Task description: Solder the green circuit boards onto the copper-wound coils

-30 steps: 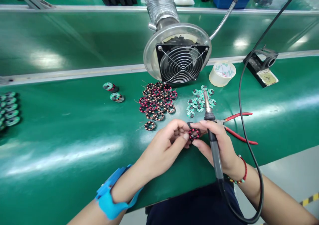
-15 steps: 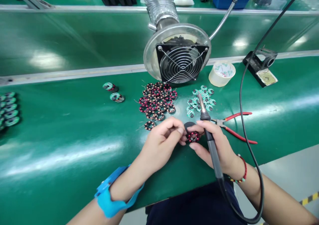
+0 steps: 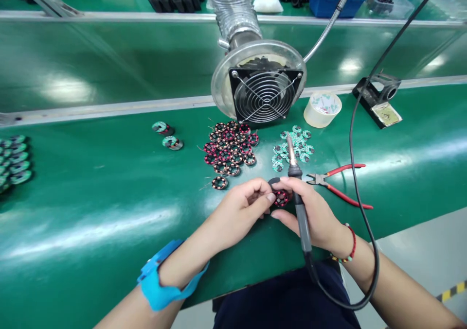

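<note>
A small ring-shaped wire coil [image 3: 281, 198] with red windings sits between my two hands, over the front part of the bench. My left hand [image 3: 242, 212] pinches at its left edge, thumb against the forefinger side. In my right hand [image 3: 316, 215] lies a soldering iron [image 3: 302, 222], its tip pointing up and away from me, while thumb and fingers curve around the coil's right side. A dark round piece [image 3: 274, 181] shows behind the coil, partly hidden by fingers. Red-handled cutters [image 3: 321, 179] lie open just beyond my right hand.
Several similar coils [image 3: 228, 149] cluster ahead, beside small green circuit boards [image 3: 292, 149]. A fan on a duct [image 3: 267, 95] hangs over the bench. Tape [image 3: 323, 110] and an iron stand [image 3: 379, 100] are at right. Two assembled pieces [image 3: 172, 143] stand left. The iron's cable [image 3: 353, 164] loops right.
My left thumb has come in against the coil's left edge. The right hand, with the soldering iron, has shifted slightly left. The whole view has moved a little.
</note>
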A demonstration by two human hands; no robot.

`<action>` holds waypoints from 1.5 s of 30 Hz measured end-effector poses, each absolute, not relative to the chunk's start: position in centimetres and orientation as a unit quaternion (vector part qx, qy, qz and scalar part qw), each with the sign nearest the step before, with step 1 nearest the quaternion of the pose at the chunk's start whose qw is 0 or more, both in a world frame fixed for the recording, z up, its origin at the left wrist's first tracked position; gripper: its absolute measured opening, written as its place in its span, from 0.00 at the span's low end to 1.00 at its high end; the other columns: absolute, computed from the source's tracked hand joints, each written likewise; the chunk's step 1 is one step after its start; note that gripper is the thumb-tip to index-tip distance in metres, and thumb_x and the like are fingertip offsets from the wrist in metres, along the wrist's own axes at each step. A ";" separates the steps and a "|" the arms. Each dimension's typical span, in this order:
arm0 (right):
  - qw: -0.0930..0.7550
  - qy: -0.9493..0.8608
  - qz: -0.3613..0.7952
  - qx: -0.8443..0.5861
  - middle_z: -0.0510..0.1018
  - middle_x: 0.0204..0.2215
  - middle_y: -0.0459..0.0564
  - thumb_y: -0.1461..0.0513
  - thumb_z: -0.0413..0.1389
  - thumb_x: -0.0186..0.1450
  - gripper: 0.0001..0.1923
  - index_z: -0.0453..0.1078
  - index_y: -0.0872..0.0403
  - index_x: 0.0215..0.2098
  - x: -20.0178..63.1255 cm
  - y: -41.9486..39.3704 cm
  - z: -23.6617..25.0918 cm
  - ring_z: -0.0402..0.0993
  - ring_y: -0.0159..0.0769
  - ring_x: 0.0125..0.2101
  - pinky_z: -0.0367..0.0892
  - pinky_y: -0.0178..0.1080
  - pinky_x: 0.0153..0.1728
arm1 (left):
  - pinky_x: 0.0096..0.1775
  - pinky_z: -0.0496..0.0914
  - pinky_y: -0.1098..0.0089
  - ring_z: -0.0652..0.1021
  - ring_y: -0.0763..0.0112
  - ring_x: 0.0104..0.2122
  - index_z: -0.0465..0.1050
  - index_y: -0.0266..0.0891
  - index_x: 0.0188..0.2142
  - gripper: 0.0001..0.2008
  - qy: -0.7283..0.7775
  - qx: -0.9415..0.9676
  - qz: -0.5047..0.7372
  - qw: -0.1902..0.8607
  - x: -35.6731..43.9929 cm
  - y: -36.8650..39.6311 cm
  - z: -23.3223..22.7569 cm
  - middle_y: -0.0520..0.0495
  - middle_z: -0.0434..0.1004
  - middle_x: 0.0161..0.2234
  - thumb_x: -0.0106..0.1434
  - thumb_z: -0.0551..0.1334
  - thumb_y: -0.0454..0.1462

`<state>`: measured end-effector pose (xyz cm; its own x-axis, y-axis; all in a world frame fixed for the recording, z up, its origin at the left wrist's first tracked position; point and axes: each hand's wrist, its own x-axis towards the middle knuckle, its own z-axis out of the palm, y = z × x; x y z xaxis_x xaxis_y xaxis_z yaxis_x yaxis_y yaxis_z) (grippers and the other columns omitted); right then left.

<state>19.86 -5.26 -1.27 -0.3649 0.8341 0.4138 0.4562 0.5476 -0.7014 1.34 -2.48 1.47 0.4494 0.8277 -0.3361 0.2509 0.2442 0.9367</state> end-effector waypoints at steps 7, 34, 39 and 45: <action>0.454 -0.750 0.195 -0.441 0.79 0.45 0.53 0.64 0.57 0.67 0.28 0.55 0.49 0.63 19.9 -5.1 -1.3 0.79 0.40 0.44 0.77 0.45 0.46 | 0.28 0.68 0.73 0.72 0.76 0.23 0.66 0.38 0.24 0.08 0.480 0.466 0.303 0.679 1.2 -2.3 1.1 0.54 0.71 0.23 0.58 0.60 0.37; 0.343 -0.818 0.212 -0.411 0.81 0.47 0.54 0.65 0.55 0.68 0.25 0.56 0.49 0.61 20.6 -4.9 -1.1 0.79 0.45 0.44 0.76 0.48 0.42 | 0.32 0.65 0.73 0.71 0.74 0.29 0.71 0.40 0.34 0.02 0.477 0.706 0.256 0.456 -0.5 -2.3 2.4 0.53 0.70 0.29 0.63 0.63 0.36; 0.320 -0.828 0.226 -0.402 0.81 0.46 0.56 0.64 0.55 0.69 0.22 0.58 0.52 0.60 20.7 -5.1 -0.8 0.79 0.45 0.44 0.75 0.48 0.42 | 0.34 0.65 0.73 0.72 0.74 0.31 0.72 0.39 0.34 0.07 0.430 0.789 0.222 0.378 -1.0 -2.1 2.4 0.52 0.72 0.31 0.68 0.56 0.32; 0.348 -0.813 0.267 -0.384 0.80 0.48 0.54 0.66 0.55 0.68 0.24 0.57 0.51 0.60 20.9 -5.1 -0.3 0.78 0.43 0.43 0.75 0.47 0.42 | 0.34 0.63 0.73 0.70 0.74 0.30 0.70 0.40 0.30 0.09 0.477 0.724 0.278 0.414 -2.1 -1.3 2.7 0.53 0.69 0.29 0.68 0.57 0.35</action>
<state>20.92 -5.13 -0.27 -0.4634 0.8098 0.3599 0.4381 0.5624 -0.7013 -2.14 -1.29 2.70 0.3900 0.9208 0.0069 0.4615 -0.2019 0.8639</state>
